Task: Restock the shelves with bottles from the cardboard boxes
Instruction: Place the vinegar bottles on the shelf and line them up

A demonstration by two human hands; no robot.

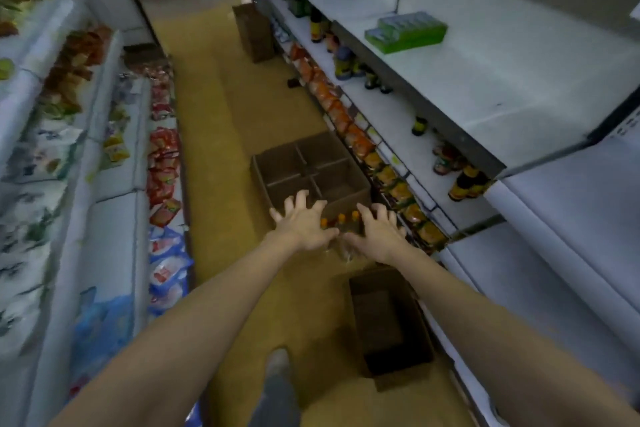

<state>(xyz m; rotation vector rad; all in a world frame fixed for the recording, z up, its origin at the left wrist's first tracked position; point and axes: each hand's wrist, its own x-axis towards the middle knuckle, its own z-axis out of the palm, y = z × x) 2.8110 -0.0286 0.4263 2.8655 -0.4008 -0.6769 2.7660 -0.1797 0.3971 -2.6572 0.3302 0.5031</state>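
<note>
White shelves (512, 80) run down my right side, mostly bare, with a few dark bottles standing along the lower tiers and a green tray of cans (405, 33) on the upper one. Opposite, on my left, racks of snack packets (114, 149) line the aisle. On the yellow floor (221, 135) ahead sits a divided cardboard box (311, 166), its four visible cells holding nothing I can see. Nearer my feet lies a smaller open box (388, 319), dark inside. A taller box (252, 33) stands farther up the aisle.

Both my arms reach forward over the near edge of the divided box. Between my hands are the orange-capped bottles (341, 218), three caps showing. My left hand (304, 224) and right hand (375, 230) press in from either side with fingers spread; whether either grip has truly closed round the bottles I cannot tell.
</note>
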